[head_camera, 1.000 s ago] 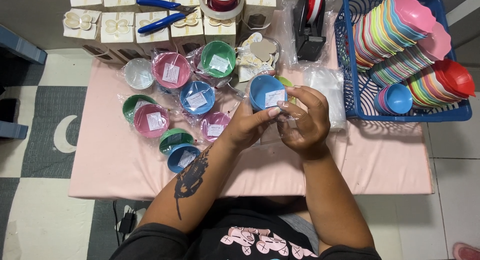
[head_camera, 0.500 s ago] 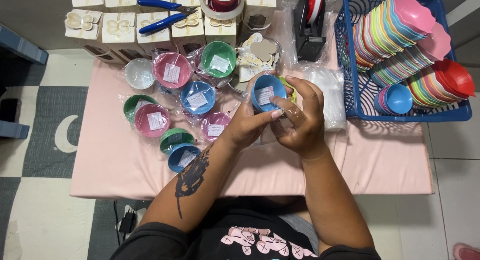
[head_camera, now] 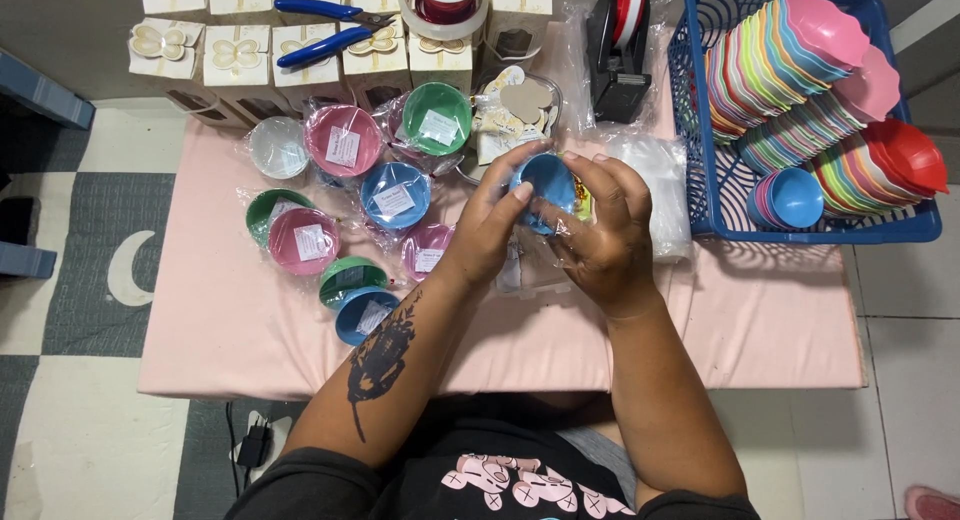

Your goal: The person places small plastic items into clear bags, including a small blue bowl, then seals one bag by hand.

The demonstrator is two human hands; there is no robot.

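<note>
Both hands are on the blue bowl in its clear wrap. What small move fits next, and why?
Probably finish closing the wrap, then set the blue bowl with the wrapped bowls on the left. The left hand and right hand hold it above the table, wrap loose around it.

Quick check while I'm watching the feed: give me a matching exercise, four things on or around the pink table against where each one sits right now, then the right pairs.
Things:
1. blue bowl
2. blue-handled pliers
3. stacked coloured bowls
4. tape dispenser

Places:
A. inside the blue basket on the right
B. held between the left hand and the right hand
C. lying on top of the white boxes at the far edge
D. standing at the far edge, just left of the basket

Pairs: 1-B, 2-C, 3-A, 4-D
</note>
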